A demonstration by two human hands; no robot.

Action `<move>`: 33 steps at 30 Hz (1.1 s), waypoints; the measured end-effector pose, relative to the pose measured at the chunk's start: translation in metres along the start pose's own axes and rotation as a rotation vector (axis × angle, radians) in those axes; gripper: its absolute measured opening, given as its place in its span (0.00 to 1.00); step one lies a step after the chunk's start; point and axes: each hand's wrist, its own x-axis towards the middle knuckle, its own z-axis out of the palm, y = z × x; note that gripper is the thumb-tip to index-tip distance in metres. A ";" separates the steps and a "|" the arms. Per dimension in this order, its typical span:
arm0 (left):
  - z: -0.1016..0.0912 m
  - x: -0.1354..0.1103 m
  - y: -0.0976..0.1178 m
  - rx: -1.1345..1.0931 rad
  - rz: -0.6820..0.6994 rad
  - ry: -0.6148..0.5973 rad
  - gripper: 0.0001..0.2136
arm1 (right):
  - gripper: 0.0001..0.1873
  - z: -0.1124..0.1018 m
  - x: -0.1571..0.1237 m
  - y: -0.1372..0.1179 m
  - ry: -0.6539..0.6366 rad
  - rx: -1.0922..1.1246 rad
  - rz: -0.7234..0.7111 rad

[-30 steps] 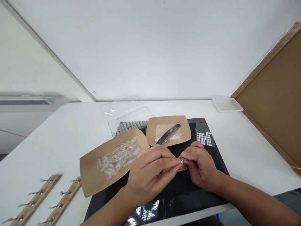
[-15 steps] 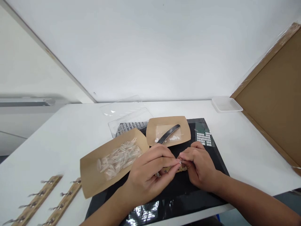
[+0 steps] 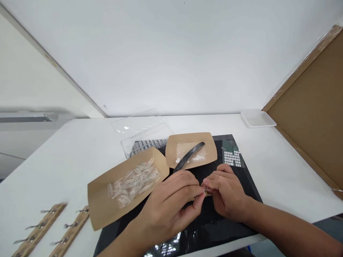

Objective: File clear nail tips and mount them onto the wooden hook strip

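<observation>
Both hands meet low centre of frame, over a black mat point(image 3: 214, 228). Left hand point(image 3: 171, 207): fingers curled, thumb and forefinger closed on a small piece point(image 3: 206, 193). Right hand point(image 3: 227, 194) pinches the same piece from the other side, other fingers tucked. The piece is too small to identify and sits between the fingertips, just above the mat. Step looks like fine fitting work on the piece, under way and not finished. Next move likely calls for steady fingertip pressure and no slip. Left of the hands is a paper tray point(image 3: 99, 203) of clear tips point(image 3: 132, 182). Above them is a smaller tray point(image 3: 210, 148) with a nail file point(image 3: 189, 157), and a dot sheet point(image 3: 232, 157) lies to its right.
</observation>
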 end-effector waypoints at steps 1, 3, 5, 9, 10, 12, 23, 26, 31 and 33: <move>0.000 -0.001 0.000 0.000 0.004 0.005 0.09 | 0.13 0.000 0.000 -0.001 -0.001 -0.003 0.002; 0.000 -0.001 0.000 0.004 0.000 0.019 0.09 | 0.13 -0.001 0.001 -0.002 -0.005 -0.011 0.006; 0.001 0.000 -0.001 0.013 -0.006 0.034 0.09 | 0.12 -0.001 0.001 -0.003 -0.002 -0.014 0.015; 0.001 0.001 -0.006 0.022 0.025 0.075 0.11 | 0.08 -0.001 0.001 -0.006 -0.032 0.053 0.048; 0.001 0.001 -0.007 0.017 0.039 0.083 0.12 | 0.08 0.000 0.001 -0.007 -0.042 0.070 0.054; 0.001 0.001 -0.010 0.005 0.064 0.089 0.12 | 0.08 0.001 0.000 -0.008 -0.044 0.086 0.067; 0.006 0.001 -0.013 0.020 0.091 0.111 0.11 | 0.09 0.001 0.002 -0.006 -0.088 0.181 0.144; 0.006 -0.001 -0.012 0.036 0.072 0.122 0.10 | 0.10 -0.001 0.004 -0.005 -0.069 0.193 0.141; 0.009 -0.006 -0.015 0.007 -0.007 0.130 0.10 | 0.07 -0.002 0.005 -0.001 -0.115 0.182 0.157; 0.011 -0.007 -0.016 -0.018 -0.051 0.141 0.09 | 0.06 -0.001 0.004 0.002 -0.134 0.137 0.137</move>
